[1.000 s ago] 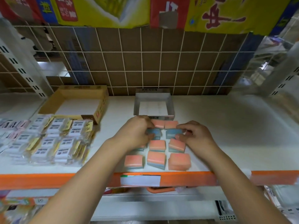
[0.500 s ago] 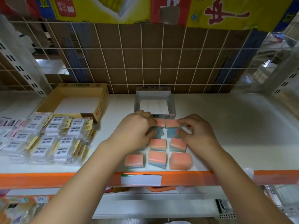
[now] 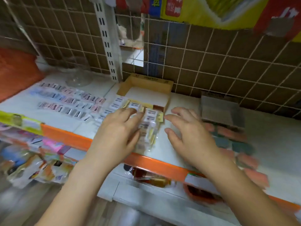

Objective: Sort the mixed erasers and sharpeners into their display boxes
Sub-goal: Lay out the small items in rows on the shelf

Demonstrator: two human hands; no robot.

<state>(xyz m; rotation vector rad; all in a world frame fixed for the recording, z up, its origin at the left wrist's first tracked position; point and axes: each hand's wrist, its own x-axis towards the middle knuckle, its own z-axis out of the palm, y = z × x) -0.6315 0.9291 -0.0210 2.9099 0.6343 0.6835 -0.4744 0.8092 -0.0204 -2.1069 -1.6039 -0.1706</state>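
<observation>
Several small white-and-yellow wrapped packets (image 3: 150, 124) lie in rows on the white shelf in front of an open yellow cardboard box (image 3: 167, 88). My left hand (image 3: 117, 134) lies over these packets with fingers extended, touching them. My right hand (image 3: 189, 132) hovers just right of the packets, fingers spread, holding nothing. Pink-and-blue erasers (image 3: 228, 132) lie blurred on the shelf to the right, in front of a grey display box (image 3: 219, 110). More packets (image 3: 68, 100) in pink and grey rows spread to the left.
The orange shelf edge (image 3: 65, 136) runs diagonally in front of me. A white slotted upright (image 3: 107, 39) and a clear glass dish (image 3: 78, 77) stand at the back left against a brown tiled wall. Packaged goods (image 3: 32, 160) hang below on the left.
The view has swung left. Both hands left the pink-and-blue erasers and moved to the white-and-yellow packets by the yellow box; fingers that were curled on erasers are now spread.
</observation>
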